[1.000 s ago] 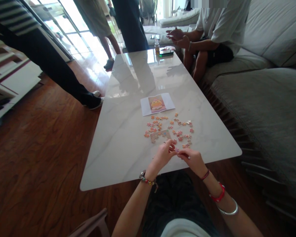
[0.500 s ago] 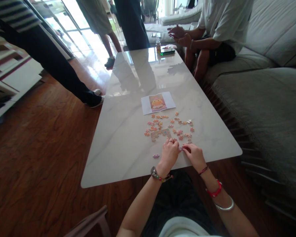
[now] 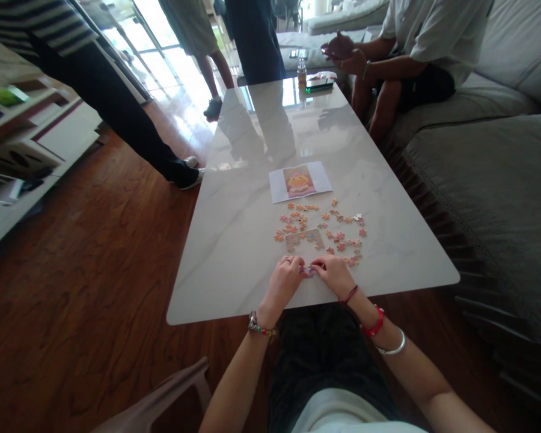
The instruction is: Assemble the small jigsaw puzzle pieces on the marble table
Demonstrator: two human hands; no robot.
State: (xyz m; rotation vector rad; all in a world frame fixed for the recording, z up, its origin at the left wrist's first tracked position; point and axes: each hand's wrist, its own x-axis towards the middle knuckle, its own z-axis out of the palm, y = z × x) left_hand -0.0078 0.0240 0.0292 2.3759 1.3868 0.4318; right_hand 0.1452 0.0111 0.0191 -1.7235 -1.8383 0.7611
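Near the front edge of the table, my left hand (image 3: 287,275) and my right hand (image 3: 332,272) are close together, fingers pinched. Between their fingertips are purple jigsaw puzzle pieces (image 3: 309,272), partly covered by the fingers. Just beyond lies a partly joined strip of puzzle (image 3: 303,235), straight along its far side. Loose orange puzzle pieces (image 3: 293,225) lie to its left and behind it. Pinkish loose puzzle pieces (image 3: 341,236) are spread to the right, close to my right hand. Behind them rests a creased sheet with a printed yellow cartoon picture (image 3: 299,181).
The white marble-patterned table (image 3: 225,252) has a bottle (image 3: 302,73) and a dark phone-like object (image 3: 319,85) at its far end. A person (image 3: 415,60) sits on the grey sofa (image 3: 487,156) at right. Others stand at left and behind. A stool (image 3: 180,391) is at lower left.
Both hands have moved left, to where a purple piece was lying alone, and are now at the purple pieces. The camera view has shifted slightly.
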